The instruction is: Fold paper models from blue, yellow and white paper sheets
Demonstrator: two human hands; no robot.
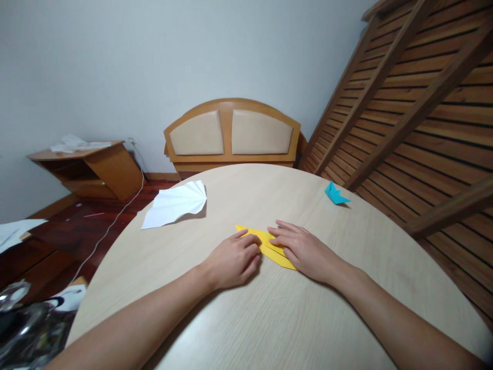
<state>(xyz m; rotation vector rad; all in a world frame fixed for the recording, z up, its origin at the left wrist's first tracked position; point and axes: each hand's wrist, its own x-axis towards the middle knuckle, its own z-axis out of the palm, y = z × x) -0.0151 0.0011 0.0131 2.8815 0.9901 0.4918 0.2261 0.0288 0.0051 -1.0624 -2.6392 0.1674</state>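
Observation:
A folded sheet of yellow paper [280,258] lies flat on the round, pale wooden table [246,329], slanting down from left to right. My left hand [235,258] rests on its left part, fingers bent and the fingertips touching the paper. Over the right part lies my right hand [304,252], palm down with its fingers stretched out across the paper. Both hands hide some of the folds and edges. A small blue folded paper boat [336,195] sits apart, toward the table's far right edge.
A creased white paper sheet [175,204] lies at the table's far left. Beyond stand a headboard [233,103] and a low wooden cabinet [111,169]. Wooden slats [423,113] lean close on the right. A cable [111,226] runs along the floor.

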